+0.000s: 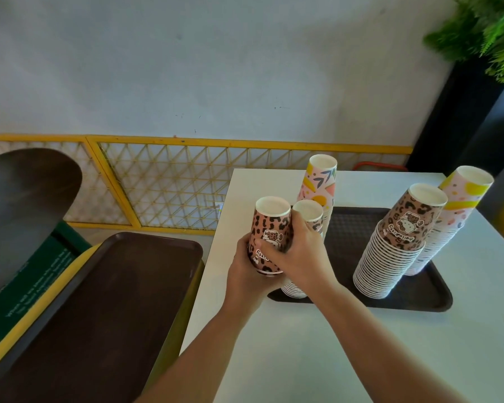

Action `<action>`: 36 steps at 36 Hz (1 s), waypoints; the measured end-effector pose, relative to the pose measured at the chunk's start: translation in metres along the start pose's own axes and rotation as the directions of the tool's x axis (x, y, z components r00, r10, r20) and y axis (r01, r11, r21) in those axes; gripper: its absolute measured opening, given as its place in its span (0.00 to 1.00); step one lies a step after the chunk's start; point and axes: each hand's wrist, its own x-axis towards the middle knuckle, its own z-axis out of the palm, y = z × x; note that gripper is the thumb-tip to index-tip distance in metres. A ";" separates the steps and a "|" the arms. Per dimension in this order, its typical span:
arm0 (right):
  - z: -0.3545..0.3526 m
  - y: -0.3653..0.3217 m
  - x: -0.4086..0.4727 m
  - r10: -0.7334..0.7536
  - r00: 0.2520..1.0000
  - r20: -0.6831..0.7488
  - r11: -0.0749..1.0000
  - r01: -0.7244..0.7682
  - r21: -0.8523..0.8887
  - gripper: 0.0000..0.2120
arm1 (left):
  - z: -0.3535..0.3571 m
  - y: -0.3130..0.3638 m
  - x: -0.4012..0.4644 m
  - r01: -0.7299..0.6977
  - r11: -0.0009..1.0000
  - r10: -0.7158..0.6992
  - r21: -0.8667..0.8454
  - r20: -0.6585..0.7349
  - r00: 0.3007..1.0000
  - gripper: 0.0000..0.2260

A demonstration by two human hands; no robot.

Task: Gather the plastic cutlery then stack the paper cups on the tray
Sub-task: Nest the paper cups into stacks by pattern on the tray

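While both the left hand (246, 267) and right hand (298, 251) clasp a leopard-print cup (271, 228) at its near-left corner, the brown tray (437, 298) on the white worktop (361, 359) carries four inverted cup stacks (390, 257).

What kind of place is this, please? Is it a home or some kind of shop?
Probably a café or fast-food eatery, not a home. Tall stacks of paper cups stand on a brown serving tray, a second tray rests on a green and yellow bin, and the white table is plain.
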 end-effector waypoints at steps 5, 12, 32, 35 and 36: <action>-0.005 -0.004 0.000 -0.007 1.000 -0.004 0.999 0.007 0.035 0.28 | -0.001 0.000 0.000 -0.014 1.000 0.014 -0.001 -0.002 1.000 0.38; -0.013 -0.011 0.001 -0.026 1.000 -0.009 0.997 0.026 0.067 0.30 | -0.003 0.000 0.003 -0.033 0.998 0.033 -0.062 -0.005 0.999 0.40; -0.062 -0.004 0.035 -0.108 0.903 -0.416 0.984 0.157 0.086 0.29 | -0.010 -0.003 0.001 0.004 0.999 -0.009 -0.033 -0.124 0.992 0.32; -0.052 0.012 0.033 -0.093 0.924 -0.370 0.993 0.115 0.037 0.31 | -0.009 0.002 0.001 0.009 0.999 -0.016 -0.052 -0.126 0.992 0.32; -0.048 0.017 0.032 -0.081 0.932 -0.353 0.995 0.097 0.028 0.31 | -0.008 0.003 0.002 0.009 0.998 -0.015 -0.056 -0.123 0.992 0.32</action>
